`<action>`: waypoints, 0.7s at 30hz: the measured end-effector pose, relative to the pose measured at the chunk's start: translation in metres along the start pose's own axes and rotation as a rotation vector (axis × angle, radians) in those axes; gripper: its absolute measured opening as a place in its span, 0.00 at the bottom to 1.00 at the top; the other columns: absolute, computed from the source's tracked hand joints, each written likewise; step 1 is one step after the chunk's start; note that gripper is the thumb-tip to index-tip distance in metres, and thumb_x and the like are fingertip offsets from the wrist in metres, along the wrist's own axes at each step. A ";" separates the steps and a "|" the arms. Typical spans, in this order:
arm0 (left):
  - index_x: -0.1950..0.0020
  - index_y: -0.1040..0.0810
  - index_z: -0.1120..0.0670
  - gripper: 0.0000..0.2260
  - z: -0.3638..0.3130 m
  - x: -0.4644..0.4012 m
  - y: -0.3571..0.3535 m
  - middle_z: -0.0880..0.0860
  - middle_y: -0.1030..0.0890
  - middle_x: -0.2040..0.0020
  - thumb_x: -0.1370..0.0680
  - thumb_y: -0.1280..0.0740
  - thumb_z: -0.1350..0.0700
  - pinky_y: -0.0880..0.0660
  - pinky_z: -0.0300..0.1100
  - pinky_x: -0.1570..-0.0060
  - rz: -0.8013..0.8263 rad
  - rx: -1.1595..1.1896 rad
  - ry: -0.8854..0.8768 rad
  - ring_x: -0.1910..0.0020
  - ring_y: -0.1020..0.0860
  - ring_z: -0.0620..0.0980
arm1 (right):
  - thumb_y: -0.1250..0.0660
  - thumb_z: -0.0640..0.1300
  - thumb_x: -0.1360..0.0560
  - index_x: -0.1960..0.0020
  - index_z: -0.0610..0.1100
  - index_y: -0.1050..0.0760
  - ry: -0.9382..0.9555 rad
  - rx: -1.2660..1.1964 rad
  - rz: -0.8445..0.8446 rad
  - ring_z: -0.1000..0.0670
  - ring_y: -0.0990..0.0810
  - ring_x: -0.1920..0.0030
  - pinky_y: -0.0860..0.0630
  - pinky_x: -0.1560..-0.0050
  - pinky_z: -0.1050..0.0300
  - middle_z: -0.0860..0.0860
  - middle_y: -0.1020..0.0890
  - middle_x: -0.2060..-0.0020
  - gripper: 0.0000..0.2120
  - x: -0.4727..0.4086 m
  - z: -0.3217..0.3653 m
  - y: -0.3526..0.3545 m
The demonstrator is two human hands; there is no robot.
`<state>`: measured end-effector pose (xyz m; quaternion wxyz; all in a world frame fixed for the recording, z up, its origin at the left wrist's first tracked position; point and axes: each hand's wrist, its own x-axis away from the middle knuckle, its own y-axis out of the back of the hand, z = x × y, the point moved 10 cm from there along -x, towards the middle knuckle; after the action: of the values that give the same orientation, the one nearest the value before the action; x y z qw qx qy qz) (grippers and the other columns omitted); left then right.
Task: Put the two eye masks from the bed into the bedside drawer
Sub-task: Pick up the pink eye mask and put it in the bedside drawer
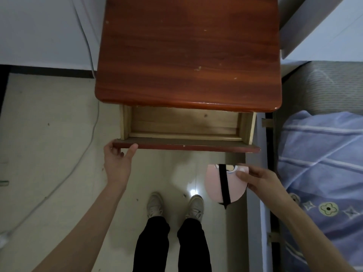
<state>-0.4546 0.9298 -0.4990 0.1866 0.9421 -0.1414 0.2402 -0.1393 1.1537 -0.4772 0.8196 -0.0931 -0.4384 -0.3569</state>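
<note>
The bedside drawer (184, 147) of the reddish wooden nightstand (188, 55) is pulled out, and its pale wooden inside shows nothing in it. My left hand (118, 161) grips the left end of the drawer's dark front panel. My right hand (259, 179) holds a pink eye mask (214, 183) with a black strap and a cartoon eye print, in the air below the drawer's right end. Whether a second mask lies behind it I cannot tell.
The bed with a blue striped quilt (322, 173) lies at the right, its white frame (255, 213) close to the nightstand. A white cable (86, 146) trails over the tiled floor at the left. My feet (174, 205) stand just before the drawer.
</note>
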 end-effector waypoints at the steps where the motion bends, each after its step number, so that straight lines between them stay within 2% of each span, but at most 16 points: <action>1: 0.38 0.34 0.59 0.24 0.002 -0.001 0.001 0.57 0.26 0.39 0.30 0.29 0.60 0.35 0.49 0.31 0.006 -0.015 0.009 0.37 0.28 0.52 | 0.31 0.45 0.32 0.49 0.48 0.21 -0.005 -0.049 0.048 0.52 0.17 0.56 0.22 0.54 0.59 0.50 0.15 0.55 0.12 0.008 0.007 -0.010; 4: 0.34 0.35 0.56 0.27 0.006 -0.004 0.002 0.57 0.27 0.34 0.30 0.28 0.55 0.36 0.50 0.30 0.028 -0.080 0.026 0.34 0.30 0.51 | 0.29 0.49 0.38 0.53 0.48 0.20 0.042 -0.205 0.162 0.53 0.16 0.56 0.20 0.61 0.62 0.52 0.14 0.59 0.14 0.017 0.043 -0.046; 8: 0.31 0.36 0.55 0.31 0.010 -0.009 0.004 0.56 0.28 0.32 0.30 0.28 0.53 0.36 0.43 0.33 0.034 -0.132 0.026 0.34 0.31 0.48 | 0.33 0.40 0.29 0.50 0.43 0.23 0.006 -0.319 0.144 0.49 0.18 0.52 0.20 0.58 0.60 0.47 0.17 0.53 0.08 -0.009 0.079 -0.094; 13: 0.31 0.37 0.55 0.31 0.015 -0.012 0.004 0.55 0.29 0.32 0.30 0.28 0.53 0.36 0.47 0.31 0.076 -0.094 0.023 0.36 0.32 0.43 | 0.37 0.34 0.27 0.51 0.40 0.27 -0.050 -0.423 0.070 0.49 0.20 0.53 0.21 0.62 0.61 0.45 0.20 0.54 0.05 -0.050 0.099 -0.146; 17: 0.30 0.37 0.56 0.31 0.016 -0.014 0.002 0.56 0.29 0.31 0.30 0.29 0.54 0.36 0.49 0.30 0.098 -0.063 0.013 0.33 0.32 0.47 | 0.38 0.30 0.28 0.44 0.38 0.29 -0.135 -0.524 -0.015 0.46 0.23 0.47 0.23 0.54 0.55 0.43 0.22 0.48 0.13 -0.086 0.096 -0.171; 19: 0.31 0.37 0.55 0.30 0.017 -0.014 0.003 0.55 0.29 0.32 0.29 0.29 0.53 0.36 0.43 0.32 0.093 -0.079 0.006 0.35 0.32 0.44 | 0.39 0.29 0.27 0.40 0.39 0.29 -0.176 -0.531 -0.063 0.45 0.25 0.43 0.25 0.47 0.53 0.42 0.23 0.43 0.17 -0.099 0.094 -0.180; 21: 0.30 0.38 0.53 0.31 0.019 -0.014 0.004 0.55 0.29 0.32 0.29 0.30 0.51 0.36 0.38 0.38 0.096 -0.131 -0.005 0.34 0.32 0.47 | 0.41 0.29 0.26 0.36 0.39 0.31 -0.211 -0.572 -0.079 0.45 0.25 0.40 0.27 0.42 0.52 0.42 0.24 0.39 0.19 -0.110 0.093 -0.191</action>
<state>-0.4602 0.9209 -0.5204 0.2360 0.9205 -0.2024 0.2369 -0.3667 1.1130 -0.5387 0.6957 -0.3395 -0.4062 -0.4855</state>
